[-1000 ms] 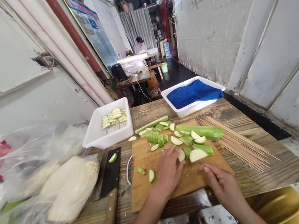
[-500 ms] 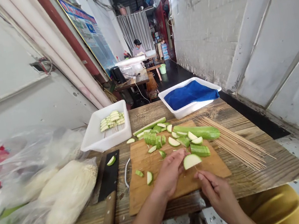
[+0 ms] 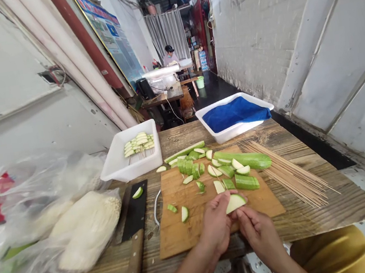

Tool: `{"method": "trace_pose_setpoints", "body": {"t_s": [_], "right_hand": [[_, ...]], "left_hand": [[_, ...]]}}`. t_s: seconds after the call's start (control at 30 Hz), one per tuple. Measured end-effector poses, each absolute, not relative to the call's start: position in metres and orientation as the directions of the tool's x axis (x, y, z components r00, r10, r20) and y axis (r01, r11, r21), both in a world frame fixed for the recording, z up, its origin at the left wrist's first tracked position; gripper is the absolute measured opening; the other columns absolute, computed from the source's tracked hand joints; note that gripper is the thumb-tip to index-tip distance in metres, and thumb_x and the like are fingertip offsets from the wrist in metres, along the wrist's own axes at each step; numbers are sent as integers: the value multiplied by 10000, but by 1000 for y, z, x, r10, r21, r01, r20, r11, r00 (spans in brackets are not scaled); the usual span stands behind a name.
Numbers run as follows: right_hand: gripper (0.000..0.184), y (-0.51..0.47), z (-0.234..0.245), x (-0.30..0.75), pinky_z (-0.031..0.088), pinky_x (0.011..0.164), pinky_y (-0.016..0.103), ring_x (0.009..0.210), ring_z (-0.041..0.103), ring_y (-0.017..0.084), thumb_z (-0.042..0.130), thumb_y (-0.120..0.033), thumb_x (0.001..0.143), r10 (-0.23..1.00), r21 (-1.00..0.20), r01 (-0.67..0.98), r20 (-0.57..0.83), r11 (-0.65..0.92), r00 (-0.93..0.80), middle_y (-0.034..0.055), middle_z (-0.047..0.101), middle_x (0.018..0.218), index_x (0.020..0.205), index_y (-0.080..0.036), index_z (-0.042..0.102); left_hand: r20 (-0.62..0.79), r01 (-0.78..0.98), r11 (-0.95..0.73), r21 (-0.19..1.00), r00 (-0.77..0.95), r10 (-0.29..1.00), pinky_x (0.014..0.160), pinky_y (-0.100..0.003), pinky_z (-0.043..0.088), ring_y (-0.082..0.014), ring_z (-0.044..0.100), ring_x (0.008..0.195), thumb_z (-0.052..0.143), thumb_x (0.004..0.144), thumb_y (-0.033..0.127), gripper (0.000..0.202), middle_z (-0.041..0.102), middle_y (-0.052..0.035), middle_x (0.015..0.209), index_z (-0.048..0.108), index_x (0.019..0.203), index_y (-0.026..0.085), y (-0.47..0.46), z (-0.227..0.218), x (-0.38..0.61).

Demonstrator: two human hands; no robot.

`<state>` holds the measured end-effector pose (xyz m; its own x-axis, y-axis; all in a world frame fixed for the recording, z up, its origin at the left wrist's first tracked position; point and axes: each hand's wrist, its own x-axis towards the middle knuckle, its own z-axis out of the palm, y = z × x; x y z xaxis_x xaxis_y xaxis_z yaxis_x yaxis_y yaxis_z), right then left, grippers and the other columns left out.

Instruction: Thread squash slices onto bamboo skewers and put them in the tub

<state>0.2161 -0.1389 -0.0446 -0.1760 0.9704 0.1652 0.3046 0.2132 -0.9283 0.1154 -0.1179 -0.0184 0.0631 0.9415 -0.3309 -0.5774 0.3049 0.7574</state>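
Note:
Over the front of the wooden cutting board [image 3: 180, 233], my left hand [image 3: 218, 218] pinches a half-round zucchini slice [image 3: 235, 203] with green rind. My right hand [image 3: 253, 222] is closed just below the slice, fingertips against its lower edge, around a thin bamboo skewer mostly hidden by the fingers. A fine stick-like line shows beyond the slice. Cut zucchini pieces [image 3: 187, 167] lie across the back of the board, with a long zucchini piece [image 3: 244, 159] and a sliced block [image 3: 247, 181] at the right. Two small pieces rest left of my hands.
Bamboo skewers [image 3: 292, 174] lie at the right. A cleaver [image 3: 136, 217] with a slice on its blade lies left. Behind stand a white tub [image 3: 114, 165] of skewered slices and a white tray [image 3: 227, 136] with blue cloth [image 3: 234, 114]. Plastic bags [image 3: 79, 231] fill the left. A person sits far back.
My right hand has moved up and left, closing the gap to the slice, so the skewer between them no longer shows. The slice and left hand are slightly lower. The view has shifted slightly.

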Motion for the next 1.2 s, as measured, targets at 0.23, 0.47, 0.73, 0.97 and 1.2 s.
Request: {"method": "trace_pose_setpoints", "body": {"t_s": [0.23,0.47,0.73,0.97,1.2], "right_hand": [[315,-132,-49,243,327,391,195,396,387,105,435,-415,850,998,-971,227,69,70,-10,-59,378,463,800,-149,597],[353,-133,-47,252,312,353,192,356,353,90,464,-462,827,996,-982,183,67,56,56,-70,349,424,777,-147,615],[375,-140,-50,253,295,350,186,368,350,90,455,-475,828,999,-980,193,39,42,-23,-68,355,433,810,-140,622],[342,-160,-51,230,330,381,177,398,425,99,423,-417,860,983,-971,194,109,137,-148,-44,428,461,725,-170,619],[303,-167,-57,219,427,512,188,513,558,128,377,-324,889,945,-914,312,176,261,-276,10,588,579,749,-177,602]], "left_hand": [[-10,11,11,1000,-104,995,965,-373,349,-233,513,1075,540,769,359,329,602,-102,1123,628,1043,199,-109,-24,88],[134,529,-196,825,154,979,1058,-411,170,-254,347,1232,592,694,182,462,471,-71,1300,557,1150,243,-89,-32,64],[103,533,-215,819,232,967,1002,-413,273,-273,474,1097,651,630,182,469,587,-96,1132,600,1094,226,-72,-21,54],[-338,-557,361,748,148,929,902,-391,430,-237,592,984,531,767,224,387,630,-163,1022,528,1133,98,-80,-15,56],[-427,-767,275,579,2,904,904,-352,461,-254,584,1008,483,826,180,196,630,-205,1009,551,938,34,-88,-31,52]]}}
